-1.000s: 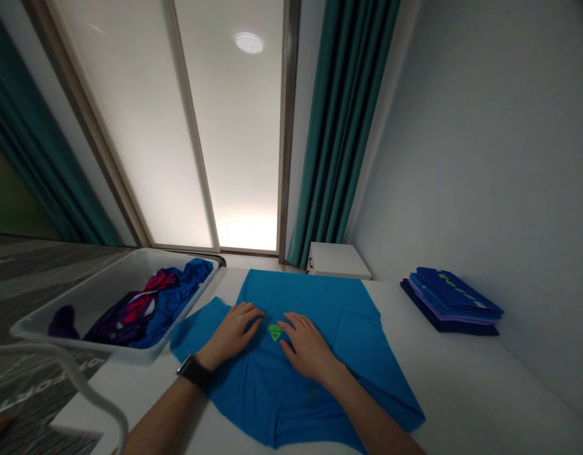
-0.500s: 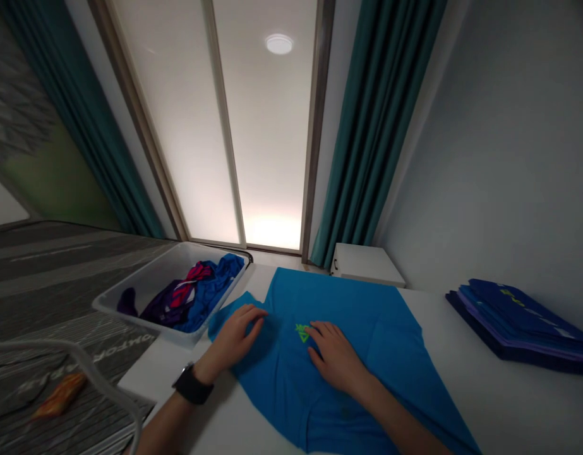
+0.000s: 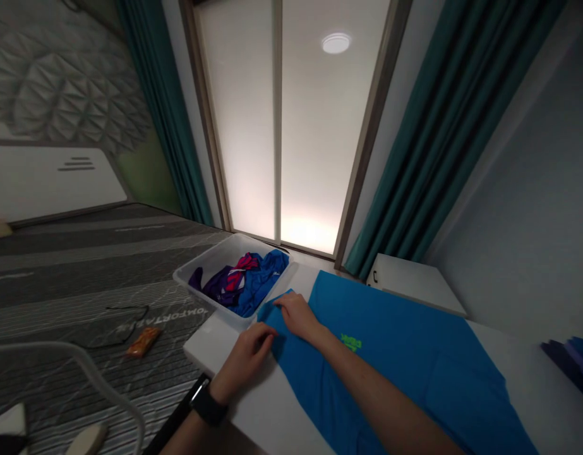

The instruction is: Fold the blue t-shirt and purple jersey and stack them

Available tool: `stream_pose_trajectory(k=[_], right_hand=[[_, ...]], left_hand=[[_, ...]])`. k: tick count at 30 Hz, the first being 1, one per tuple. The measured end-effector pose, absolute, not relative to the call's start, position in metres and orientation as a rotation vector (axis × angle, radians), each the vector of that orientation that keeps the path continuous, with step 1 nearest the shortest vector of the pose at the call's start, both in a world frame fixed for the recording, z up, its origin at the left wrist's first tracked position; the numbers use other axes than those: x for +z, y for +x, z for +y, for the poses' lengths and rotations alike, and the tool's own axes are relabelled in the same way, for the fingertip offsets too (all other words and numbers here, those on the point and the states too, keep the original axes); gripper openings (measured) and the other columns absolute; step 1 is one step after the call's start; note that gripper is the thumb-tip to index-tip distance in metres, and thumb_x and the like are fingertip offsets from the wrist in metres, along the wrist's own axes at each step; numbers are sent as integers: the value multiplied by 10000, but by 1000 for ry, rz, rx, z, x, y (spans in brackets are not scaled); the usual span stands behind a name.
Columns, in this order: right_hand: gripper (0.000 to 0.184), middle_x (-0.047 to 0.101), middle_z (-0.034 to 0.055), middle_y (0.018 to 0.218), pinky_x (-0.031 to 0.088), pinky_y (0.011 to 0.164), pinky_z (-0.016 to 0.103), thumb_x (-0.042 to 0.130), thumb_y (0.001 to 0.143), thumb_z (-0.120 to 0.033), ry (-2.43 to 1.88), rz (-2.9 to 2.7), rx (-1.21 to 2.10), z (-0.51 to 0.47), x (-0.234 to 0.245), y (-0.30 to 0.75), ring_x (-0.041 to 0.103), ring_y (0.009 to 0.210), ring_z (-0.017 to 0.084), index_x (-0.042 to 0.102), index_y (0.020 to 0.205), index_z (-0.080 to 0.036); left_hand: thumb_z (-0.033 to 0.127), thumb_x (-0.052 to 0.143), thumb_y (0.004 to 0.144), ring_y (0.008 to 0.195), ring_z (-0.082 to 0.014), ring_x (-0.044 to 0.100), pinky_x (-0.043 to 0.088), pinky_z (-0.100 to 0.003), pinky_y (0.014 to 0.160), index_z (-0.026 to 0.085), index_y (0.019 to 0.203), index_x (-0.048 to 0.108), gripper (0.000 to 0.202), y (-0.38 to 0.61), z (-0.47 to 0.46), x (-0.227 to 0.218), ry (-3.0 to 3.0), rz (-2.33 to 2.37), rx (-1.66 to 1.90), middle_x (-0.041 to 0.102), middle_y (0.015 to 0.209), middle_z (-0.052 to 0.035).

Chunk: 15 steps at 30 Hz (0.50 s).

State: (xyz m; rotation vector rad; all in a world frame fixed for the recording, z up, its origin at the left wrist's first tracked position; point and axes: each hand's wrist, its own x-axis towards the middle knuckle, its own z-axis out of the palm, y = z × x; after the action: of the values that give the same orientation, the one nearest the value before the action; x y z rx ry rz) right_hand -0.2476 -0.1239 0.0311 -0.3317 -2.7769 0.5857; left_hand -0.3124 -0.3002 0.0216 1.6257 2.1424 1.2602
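Observation:
A blue T-shirt [image 3: 390,328] with a green print lies spread on the white table [image 3: 272,404]. At its left end, my left hand [image 3: 251,347], with a black watch on the wrist, has its fingers curled on the sleeve's near corner. My right hand [image 3: 298,314] reaches across the shirt, its fingers closed on the sleeve's far edge. Some of the fingertips are hard to make out against the cloth.
Beyond the sleeve stands a clear plastic bin [image 3: 201,264] with crumpled purple, pink and blue clothes. A folded stack [image 3: 575,363] is at the right edge. A white cabinet [image 3: 419,278] stands behind the table. An orange packet [image 3: 143,342] lies on the grey patterned bedding.
My right hand has left the print and moved left to the sleeve, where its fingers closed. My left hand has curled at the sleeve's near corner. The view has turned left.

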Motion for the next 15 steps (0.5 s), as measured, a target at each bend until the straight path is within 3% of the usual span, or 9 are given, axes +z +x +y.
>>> stream_pose_trajectory(k=[5,15], right_hand=[[340,681,72,1048,343,850,316,430,908,-144,-434,-2739,638,-134,19,-273,576,1018,202,681,1128,-209],[180,653,-23,753,298,761,298,623,825,-286,-433,-2736,746,-138,15,-272,562,839,172,683,992,-254]], left_hand=[[299,433,937,749,-190,625,457,-286,695,181,890,656,257,-312,-302,22,1489,2230,1359,685,823,-40],[335,432,936,701,-183,605,438,-280,660,182,870,656,280,-313,-304,21,1491,2235,1374,676,786,-37]])
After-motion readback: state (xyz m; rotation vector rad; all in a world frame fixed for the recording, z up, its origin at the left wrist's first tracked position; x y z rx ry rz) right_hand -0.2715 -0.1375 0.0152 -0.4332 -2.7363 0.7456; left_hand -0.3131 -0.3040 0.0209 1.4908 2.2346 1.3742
